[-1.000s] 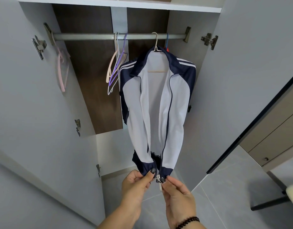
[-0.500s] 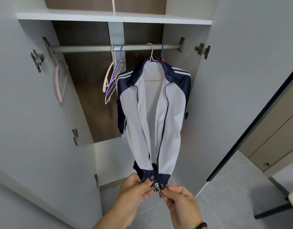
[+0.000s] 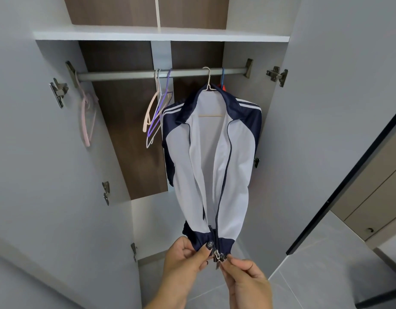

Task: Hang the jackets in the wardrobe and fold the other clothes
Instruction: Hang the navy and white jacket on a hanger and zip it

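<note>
A white and navy track jacket (image 3: 237,166) hangs on a pale hanger (image 3: 207,82) from the wardrobe rail (image 3: 125,75), its front unzipped down to the hem. The hem is pulled out toward me. My left hand (image 3: 184,258) pinches the navy hem band left of the zip. My right hand (image 3: 243,272) pinches the zipper pull (image 3: 218,258) at the hem's bottom. A red garment on a blue hanger (image 3: 222,79) is mostly hidden behind the jacket.
Several bare hangers (image 3: 155,112), beige, purple and white, hang mid-rail; a pink hanger (image 3: 86,117) hangs at the left end. Both wardrobe doors (image 3: 36,175) stand open. A white shelf (image 3: 161,35) runs above the rail. Grey floor tiles (image 3: 315,275) and a dark-framed panel (image 3: 348,175) lie right.
The view has tilted upward, so the rail and jacket sit lower in the frame and the shelf shows. Both hands stay at the hem on the zipper.
</note>
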Demonstrator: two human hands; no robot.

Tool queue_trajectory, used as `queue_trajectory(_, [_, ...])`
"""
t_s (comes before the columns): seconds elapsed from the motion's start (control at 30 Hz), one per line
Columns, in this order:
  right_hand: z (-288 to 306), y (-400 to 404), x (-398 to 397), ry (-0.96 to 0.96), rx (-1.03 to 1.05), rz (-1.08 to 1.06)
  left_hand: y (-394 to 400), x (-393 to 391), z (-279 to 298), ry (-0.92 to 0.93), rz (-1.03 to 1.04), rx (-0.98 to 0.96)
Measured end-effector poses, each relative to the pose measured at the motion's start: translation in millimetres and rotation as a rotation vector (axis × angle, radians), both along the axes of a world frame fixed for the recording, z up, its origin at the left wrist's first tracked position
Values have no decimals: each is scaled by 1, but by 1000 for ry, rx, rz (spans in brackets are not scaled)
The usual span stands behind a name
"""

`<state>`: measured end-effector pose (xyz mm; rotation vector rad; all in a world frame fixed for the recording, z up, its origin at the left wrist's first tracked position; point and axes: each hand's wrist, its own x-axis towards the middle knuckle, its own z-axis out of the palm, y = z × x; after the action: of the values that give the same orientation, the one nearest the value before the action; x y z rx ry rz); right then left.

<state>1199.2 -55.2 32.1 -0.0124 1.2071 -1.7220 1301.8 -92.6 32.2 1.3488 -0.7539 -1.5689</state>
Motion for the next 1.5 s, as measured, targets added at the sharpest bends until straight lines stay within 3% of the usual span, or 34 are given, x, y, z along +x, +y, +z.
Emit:
queue_trajectory(0.2, [-10, -3, 2, 278, -8, 48, -1, 3, -4, 119, 69, 61])
queue_trajectory(0.5, [-12, -6, -1, 255, 4, 116, -3, 16, 8, 102, -14, 49])
queue_trajectory(0.77, [-13, -8, 1, 169, -31, 46, -3, 8, 6, 112, 14, 31])
queue_trajectory(1.17, [-6, -9, -22, 423, -127, 253, -15, 20, 8, -54, -194, -39])
queue_trajectory(1.3, [-12, -15, -18, 353, -93, 200, -18, 24, 10, -36, -195, -22])
queue_trajectory(1.5, [-8, -21, -13, 224, -98, 101, -12, 16, 8, 130, -117, 72])
